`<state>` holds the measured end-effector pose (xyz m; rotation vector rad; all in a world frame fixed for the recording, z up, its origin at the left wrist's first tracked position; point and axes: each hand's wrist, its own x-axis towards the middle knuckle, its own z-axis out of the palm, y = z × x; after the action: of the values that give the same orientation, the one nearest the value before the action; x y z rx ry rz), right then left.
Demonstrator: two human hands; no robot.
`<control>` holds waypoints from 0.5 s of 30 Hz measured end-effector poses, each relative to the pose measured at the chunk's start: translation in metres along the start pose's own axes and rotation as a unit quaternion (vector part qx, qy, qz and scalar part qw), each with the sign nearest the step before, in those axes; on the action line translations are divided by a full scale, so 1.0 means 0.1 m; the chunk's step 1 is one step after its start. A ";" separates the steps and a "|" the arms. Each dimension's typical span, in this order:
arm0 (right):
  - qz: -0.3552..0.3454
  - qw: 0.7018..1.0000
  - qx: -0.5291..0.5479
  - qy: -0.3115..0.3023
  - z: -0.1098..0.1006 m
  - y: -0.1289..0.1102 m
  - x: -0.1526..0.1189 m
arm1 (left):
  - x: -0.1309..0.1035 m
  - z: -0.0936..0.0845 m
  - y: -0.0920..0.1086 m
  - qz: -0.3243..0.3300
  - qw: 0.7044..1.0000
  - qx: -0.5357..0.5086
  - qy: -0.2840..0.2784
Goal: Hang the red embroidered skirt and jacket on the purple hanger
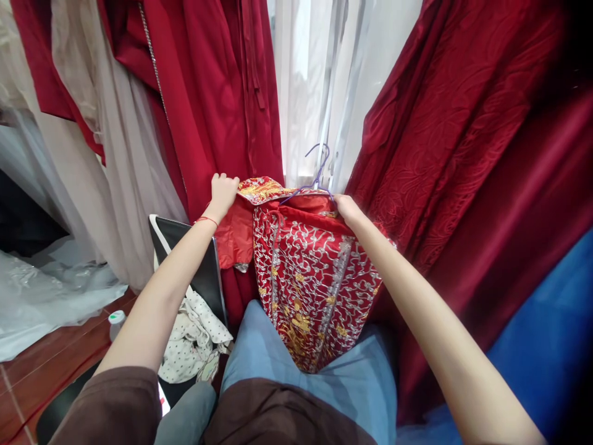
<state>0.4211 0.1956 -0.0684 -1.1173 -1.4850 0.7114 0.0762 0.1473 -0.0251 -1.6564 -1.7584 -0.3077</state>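
Head view, looking down, shows us both bare arms stretched toward the middle of the frame, with a red embroidered garment (306, 278) hanging between them. Our left hand (225, 191), just left of centre, is closed in a fist around the garment's edge at its upper left corner; a thin red string (207, 220) circles that wrist. Our right hand (347, 210), just right of centre, grips the upper right edge, fingers mostly hidden behind the cloth.

The garment fills the centre and lower centre of the frame, covered in silver loops and gold motifs, its lower tip lying over our blue trousers (250, 346). Plain red lining (236, 233) shows below the left hand. A purple hanger (319, 173) stands at the garment's top edge, its hook pointing up, close to the right hand.

Across the upper left of the frame we see smooth red fabric (217, 93) beside a pale beige gown (120, 130); white cloth (301, 80) hangs at upper centre, and patterned dark red fabric (445, 130) fills the upper right. Blue fabric (551, 346) lies at lower right. At lower left we find a dotted cloth (183, 343), a bottle (117, 321) with a white and green cap, and clear plastic sheeting (50, 293).
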 end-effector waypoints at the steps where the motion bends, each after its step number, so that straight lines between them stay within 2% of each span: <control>1: 0.000 1.000 -0.002 0.000 0.00 0.01 0.01 | 0.00 -0.02 0.00 0.006 1.000 0.003 -0.012; 3: 0.002 1.000 -0.005 0.000 0.00 0.03 0.03 | -0.08 -0.03 0.04 0.025 0.997 0.003 -0.071; 5: 0.007 1.000 -0.005 0.004 0.01 0.05 0.06 | -0.25 -0.02 0.15 0.047 0.985 -0.015 -0.163; 8: 0.015 1.000 -0.007 0.010 0.02 0.04 0.07 | -0.53 -0.06 0.43 0.075 0.947 -0.090 -0.297; 9: 0.018 1.000 -0.010 0.012 0.02 0.03 0.07 | -0.59 -0.11 0.53 0.092 0.922 -0.131 -0.352; 10: 0.022 1.000 -0.013 0.012 0.01 0.01 0.06 | -0.62 -0.19 0.64 0.116 0.884 -0.171 -0.419; 12: 0.032 0.999 -0.017 0.011 -0.01 -0.01 0.03 | -0.59 -0.42 0.83 0.181 0.776 -0.236 -0.557; 13: 0.037 0.999 -0.018 0.012 -0.01 -0.02 0.01 | -0.53 -0.56 0.90 0.214 0.727 -0.259 -0.599; 14: 0.040 0.999 -0.018 0.011 -0.02 -0.03 0.00 | -0.45 -0.68 0.97 0.240 0.708 -0.282 -0.601; 15: 0.037 0.999 -0.020 0.005 -0.02 -0.03 -0.01 | -0.36 -0.79 1.02 0.257 0.720 -0.314 -0.563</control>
<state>0.4219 0.1932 -0.0653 -1.2091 -1.4609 0.7287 0.1961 0.0879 -0.0181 -3.1862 -1.8970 0.5915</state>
